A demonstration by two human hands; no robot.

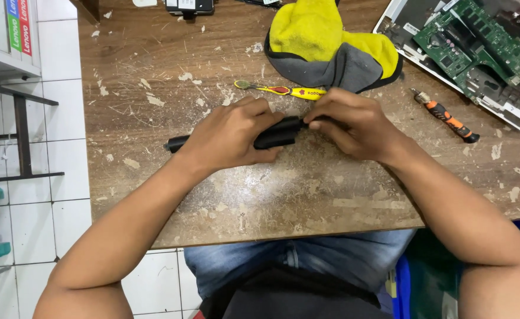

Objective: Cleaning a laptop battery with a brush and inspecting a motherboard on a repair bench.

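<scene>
The left hand (230, 136) clamps a long black bar (274, 134) flat at mid-worktop (271, 195), steadying it, while the right hand (348, 124) fingers pinch its end.

shelf top left | upright boxes (19, 26) — blue, green, red spines

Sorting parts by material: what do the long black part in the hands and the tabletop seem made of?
Long black part: probably matte plastic, evenly dull black without glints. Tabletop: likely wood-grain laminate over board; the brown surface is chipped, showing pale patches.
</scene>
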